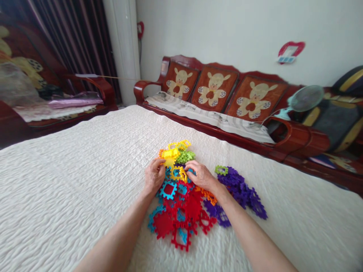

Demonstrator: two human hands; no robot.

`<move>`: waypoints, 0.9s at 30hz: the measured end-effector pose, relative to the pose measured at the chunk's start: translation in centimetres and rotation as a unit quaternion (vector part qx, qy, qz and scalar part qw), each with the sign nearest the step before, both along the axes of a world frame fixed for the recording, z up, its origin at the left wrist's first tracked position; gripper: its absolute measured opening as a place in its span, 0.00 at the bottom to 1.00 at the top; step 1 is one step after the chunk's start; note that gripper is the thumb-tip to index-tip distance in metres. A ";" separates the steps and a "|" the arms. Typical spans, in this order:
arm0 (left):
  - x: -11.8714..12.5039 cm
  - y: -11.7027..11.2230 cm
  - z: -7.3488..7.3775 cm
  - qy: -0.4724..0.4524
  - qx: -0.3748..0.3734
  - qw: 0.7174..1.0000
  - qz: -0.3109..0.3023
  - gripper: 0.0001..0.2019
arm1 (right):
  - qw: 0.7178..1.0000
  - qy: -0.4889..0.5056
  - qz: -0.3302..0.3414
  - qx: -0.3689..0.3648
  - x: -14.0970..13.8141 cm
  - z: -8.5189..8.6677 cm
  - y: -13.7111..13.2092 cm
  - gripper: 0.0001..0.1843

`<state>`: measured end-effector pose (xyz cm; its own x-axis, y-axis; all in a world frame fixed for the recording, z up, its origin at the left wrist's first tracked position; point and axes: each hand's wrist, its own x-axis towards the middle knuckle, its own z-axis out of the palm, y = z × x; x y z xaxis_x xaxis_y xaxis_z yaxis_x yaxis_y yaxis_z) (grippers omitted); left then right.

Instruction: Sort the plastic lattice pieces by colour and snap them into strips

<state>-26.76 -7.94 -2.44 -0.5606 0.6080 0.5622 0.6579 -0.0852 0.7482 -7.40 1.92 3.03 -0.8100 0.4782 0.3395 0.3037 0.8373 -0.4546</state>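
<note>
On a white quilted bedspread [68, 204], a heap of plastic tiles [181, 204] is laid out, notched at the edges and linked together, some solid and some open frames. Red tiles [164, 223] are gathered nearest the body, yellow tiles [170, 153] and a green tile [185, 156] lie at the far end, and purple tiles [241, 187] are massed to the right, just beside a small green frame [221, 170]. The left hand [154, 175] is curled at the near edge of the yellow tiles, its fingers [162, 163] bent and touching them. The right hand [201, 176] is reached in from the other side, its fingers [190, 167] half extended and laid over a yellow frame [178, 173] between the hands. Whether a tile is gripped by either hand cannot be told from this view. The tiles are judged to be light, thin and fairly stiff, with a little flex, and are best taken by a notched edge or through a frame opening, though linked neighbours may be dragged along. Behind the bed, a red wooden sofa [198, 126] is seen.
</note>
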 end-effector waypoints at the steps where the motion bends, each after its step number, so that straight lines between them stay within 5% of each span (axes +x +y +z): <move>1: 0.1 0.0 0.0 0.014 0.010 1.000 -0.003 0.12 | 1.000 -0.001 0.002 0.002 -0.1 0.0 -0.2 0.09; 7: 0.4 -0.2 0.3 0.119 -0.027 0.992 -0.031 0.14 | 0.997 0.058 -0.047 0.018 0.7 0.3 -0.9 0.08; 12: 0.4 -0.3 0.9 0.155 -0.085 0.979 -0.098 0.14 | 0.980 0.096 -0.172 0.001 3.6 1.3 -0.1 0.12; 18: 0.5 -0.3 0.5 0.105 -0.101 0.989 -0.014 0.10 | 0.943 0.038 -0.329 0.032 9.9 1.6 2.1 0.19; 22: 0.5 -0.3 0.1 0.081 -0.097 0.991 0.034 0.10 | 0.913 -0.092 -0.397 0.001 13.9 1.3 3.6 0.19; 25: 0.5 -0.2 -0.1 0.076 -0.100 0.990 0.057 0.11 | 0.876 -0.144 -0.459 0.009 14.3 1.7 3.6 0.19; 27: 0.5 -0.2 -0.1 0.076 -0.101 0.990 0.064 0.12 | 0.876 -0.100 -0.469 0.054 12.6 2.3 2.8 0.22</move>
